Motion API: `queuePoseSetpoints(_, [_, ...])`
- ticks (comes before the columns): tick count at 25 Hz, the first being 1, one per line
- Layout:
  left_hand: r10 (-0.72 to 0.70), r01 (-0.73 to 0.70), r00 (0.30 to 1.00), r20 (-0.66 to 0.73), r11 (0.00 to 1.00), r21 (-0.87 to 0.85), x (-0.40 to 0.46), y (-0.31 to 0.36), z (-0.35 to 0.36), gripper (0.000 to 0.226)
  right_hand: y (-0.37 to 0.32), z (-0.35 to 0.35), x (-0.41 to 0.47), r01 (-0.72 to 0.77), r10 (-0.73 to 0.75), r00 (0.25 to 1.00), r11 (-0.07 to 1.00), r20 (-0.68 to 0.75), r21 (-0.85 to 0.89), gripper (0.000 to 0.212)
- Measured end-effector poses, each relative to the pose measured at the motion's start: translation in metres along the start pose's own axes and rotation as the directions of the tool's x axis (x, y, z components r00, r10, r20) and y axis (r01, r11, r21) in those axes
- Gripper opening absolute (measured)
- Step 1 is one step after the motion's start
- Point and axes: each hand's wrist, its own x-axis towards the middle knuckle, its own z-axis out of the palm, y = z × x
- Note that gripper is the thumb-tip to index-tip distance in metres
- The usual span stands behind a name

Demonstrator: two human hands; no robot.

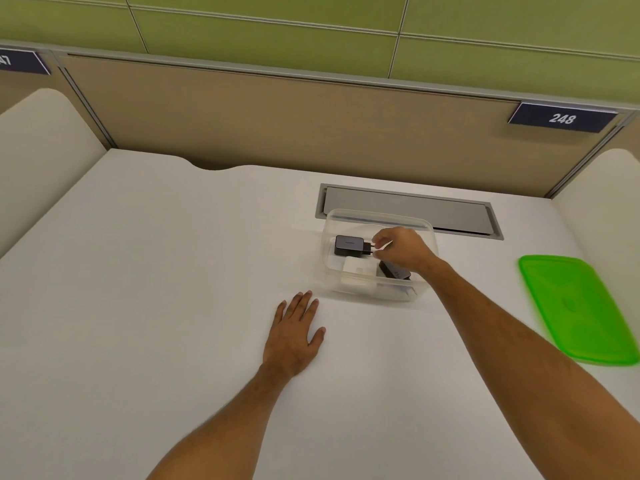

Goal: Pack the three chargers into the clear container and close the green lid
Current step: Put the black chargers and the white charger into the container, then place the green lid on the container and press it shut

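My right fingers pinch the black charger by its prongs to seat it in the container, left hand flat and empty on the worktop, lid at right

A white desk sits by a tan divider. A sign says 248. The wall behind is green.

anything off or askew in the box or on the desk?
Nothing stands out. Three chargers sit inside the clear container; right hand pinches the black charger's prongs. Green lid lies flat, off to the right.
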Motion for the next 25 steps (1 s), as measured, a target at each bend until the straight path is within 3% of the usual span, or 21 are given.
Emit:
queuePoseSetpoints(3, [0.005,-0.005,1.000,-0.011,1.000,-0.016,0.000,0.001,-0.001,0.062,0.008,-0.017,-0.019,-0.027,0.042,0.980,0.997,-0.193,0.078,0.018])
queuePoseSetpoints(5, [0.009,-0.010,1.000,-0.017,1.000,-0.027,-0.001,0.000,-0.001,0.061,0.020,-0.025,-0.035,-0.077,0.134,0.926,0.982,-0.353,0.172,0.014])
queuePoseSetpoints(8, [0.021,-0.021,0.999,-0.029,0.999,-0.025,-0.001,0.000,-0.001,0.060,0.045,-0.027,-0.062,-0.179,0.284,0.833,0.951,-0.476,0.253,0.015])
queuePoseSetpoints(13, [0.031,-0.033,0.999,-0.034,0.999,-0.034,-0.001,0.001,-0.001,0.067,0.096,-0.022,-0.099,-0.382,0.482,0.713,0.876,-0.509,0.294,0.020])
queuePoseSetpoints(20, [0.022,-0.024,0.999,-0.035,0.998,-0.054,0.001,0.000,0.001,0.067,0.165,-0.015,-0.154,-0.635,0.687,0.463,0.698,-0.561,0.331,0.034])
queuePoseSetpoints(25, [0.021,-0.021,1.000,-0.014,0.999,-0.032,0.001,-0.002,0.003,0.066,0.197,-0.002,-0.190,-0.758,0.711,0.401,0.612,-0.578,0.226,0.042])
